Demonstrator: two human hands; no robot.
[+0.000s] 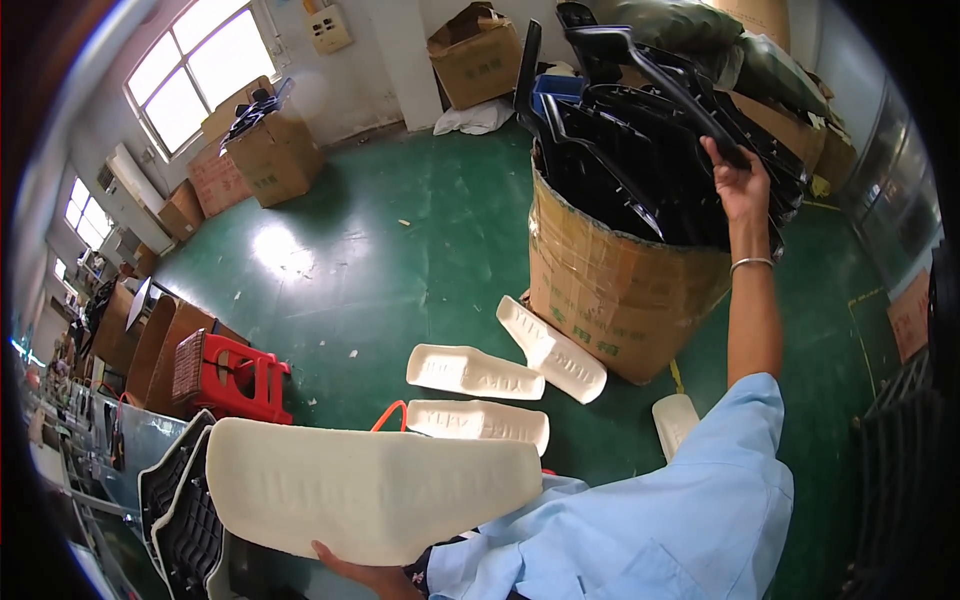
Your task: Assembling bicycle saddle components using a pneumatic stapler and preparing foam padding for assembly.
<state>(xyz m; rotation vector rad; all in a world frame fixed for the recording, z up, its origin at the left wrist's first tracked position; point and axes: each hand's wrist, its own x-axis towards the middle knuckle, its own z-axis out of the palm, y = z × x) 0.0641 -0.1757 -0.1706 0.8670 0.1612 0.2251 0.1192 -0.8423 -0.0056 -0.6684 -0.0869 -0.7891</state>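
My left hand [365, 573] grips the lower edge of a large cream foam seat pad [375, 485], which spans the lower left of the view. Its thumb shows on the front face, and the other fingers are hidden behind. With my right arm stretched far forward, my right hand [740, 180] is closed on the end of a long black plastic seat base [665, 85]. That piece slants over a tall cardboard box [620, 290] packed with similar black plastic parts [615, 155]. Two black ribbed seat bases [185, 505] stand beside the foam pad at the left.
Several smaller cream foam pads [475, 372] lie on the green floor [390, 260] around the box. A red plastic stool [235, 375] stands at the left. Other cartons [275, 155] line the far wall, and green sacks [680, 30] are piled behind the tall box.
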